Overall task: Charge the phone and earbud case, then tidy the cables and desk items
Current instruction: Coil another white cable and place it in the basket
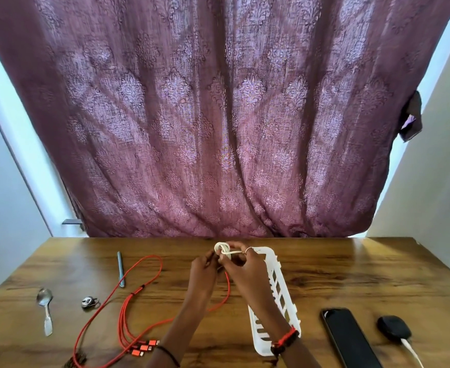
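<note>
1. Right hand (241, 264) pinches the loose strand of the white cable (221, 248), fingers curled, and draws it across the coil.
2. Left hand (204, 266) grips the coil from its left side, I think; its fingertips are partly hidden.
3. I see the white cable held up over the far middle of the table (351, 266), just beside the far end of the tray (277, 288).
4. Handling, my guess: light, soft and springy, so the coil unwinds if let go. I'd hold it at the waist where the wrap crosses, not by a plug.
5. Red cable (128, 296) lies loose on the left, long and floppy with several heads. I'd take it near the split.
6. Phone (348, 338) and case (393, 328) lie on the right, and a lead (411, 349) runs from the case. The phone looks slick, so grip it by the long edges.
</note>
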